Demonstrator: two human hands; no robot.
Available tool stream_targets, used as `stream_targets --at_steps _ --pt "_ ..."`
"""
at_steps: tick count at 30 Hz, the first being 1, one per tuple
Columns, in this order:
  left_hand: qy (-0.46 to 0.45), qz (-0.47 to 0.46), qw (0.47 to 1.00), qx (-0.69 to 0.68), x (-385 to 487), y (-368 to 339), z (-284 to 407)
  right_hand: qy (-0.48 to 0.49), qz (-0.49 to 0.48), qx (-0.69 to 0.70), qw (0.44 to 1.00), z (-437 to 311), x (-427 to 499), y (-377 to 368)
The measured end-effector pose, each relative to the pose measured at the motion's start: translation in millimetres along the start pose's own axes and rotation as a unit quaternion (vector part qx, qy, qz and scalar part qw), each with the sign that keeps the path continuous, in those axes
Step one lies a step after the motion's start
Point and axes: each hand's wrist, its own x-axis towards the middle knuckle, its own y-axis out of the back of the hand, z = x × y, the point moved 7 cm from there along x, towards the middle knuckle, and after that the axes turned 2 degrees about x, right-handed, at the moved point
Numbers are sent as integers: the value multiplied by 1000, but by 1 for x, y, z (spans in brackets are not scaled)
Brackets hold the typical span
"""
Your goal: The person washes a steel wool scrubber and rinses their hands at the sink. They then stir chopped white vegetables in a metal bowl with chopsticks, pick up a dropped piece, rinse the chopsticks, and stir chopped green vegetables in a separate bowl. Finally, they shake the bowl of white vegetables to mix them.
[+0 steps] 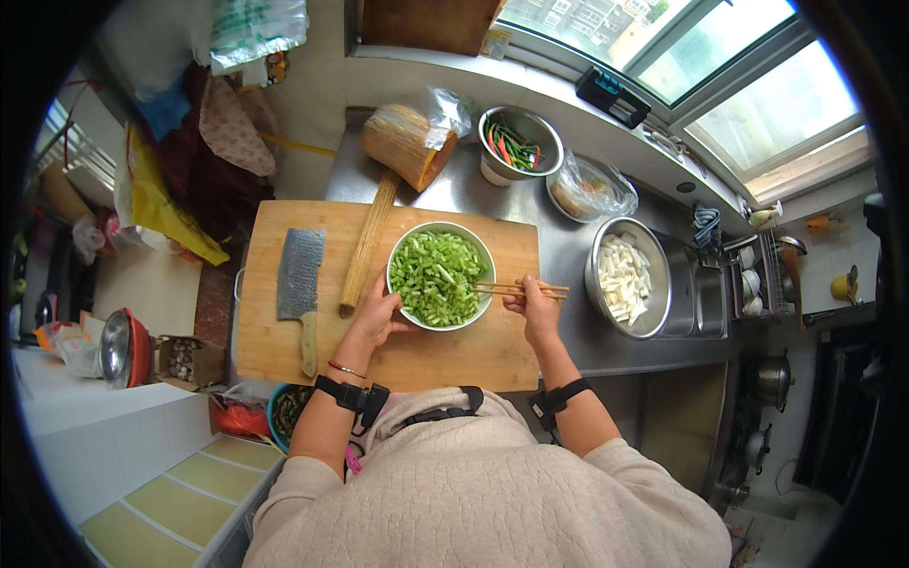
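Observation:
A white bowl [491, 298] full of chopped green vegetable pieces [440, 273] rests on a wooden cutting board [426, 362]. My left hand [378, 312] grips the bowl's left side, thumb near the rim. In my right hand [536, 307] is a pair of wooden chopsticks [511, 288], their tips at the bowl's right edge among the green pieces. To the left on the board lie a cleaver [301, 277] with a wooden handle and a long ridged wooden stick [371, 245], whose far end reaches past the board's back edge.
Behind the board are a large wooden block [408, 145], a metal bowl [554, 142] of red and green chillies and a plastic-covered dish [589, 188]. A steel bowl [664, 284] of white cut pieces stands right, beside the sink [710, 302]. A box of garlic [181, 358] sits left.

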Motion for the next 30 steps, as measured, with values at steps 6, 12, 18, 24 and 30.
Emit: stream_targets --at_steps 6,12,18,24,30 --pt "-11 3 1000 23 -2 -1 2 -79 -41 90 992 43 11 -34" --pt "-20 8 1000 -5 -3 0 -1 -58 -85 16 995 12 8 -40" --pt "-9 11 1000 -2 -2 3 -4 146 -168 -183 958 -81 -28 -55" --pt "-4 4 1000 -17 -2 3 -4 177 -162 -258 936 -110 -47 -58" --pt "-5 7 1000 -16 -2 2 -4 -19 -19 -40 999 -10 -24 -18"
